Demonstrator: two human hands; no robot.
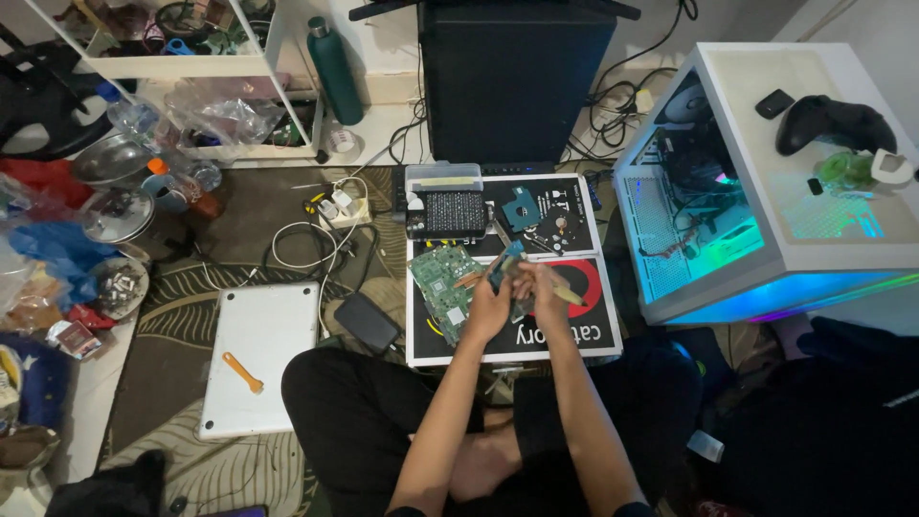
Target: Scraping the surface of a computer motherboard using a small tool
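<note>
I sit cross-legged on the floor with both hands raised over a black mat [565,335] with red and white print. My left hand [490,308] grips a small green and blue circuit board [505,268] from the left. My right hand [548,287] closes on the same small board from the right and also holds a thin pale tool [571,296] that points right. Just left of my hands a larger green circuit board [443,287] lies flat on the mat.
A closed silver laptop [258,354] with an orange pry tool [242,372] lies left. A black box [445,213], a screw tray and small parts sit at the mat's far end. A lit computer case [756,182] with a game controller stands right. Cables, bottles and clutter fill the left.
</note>
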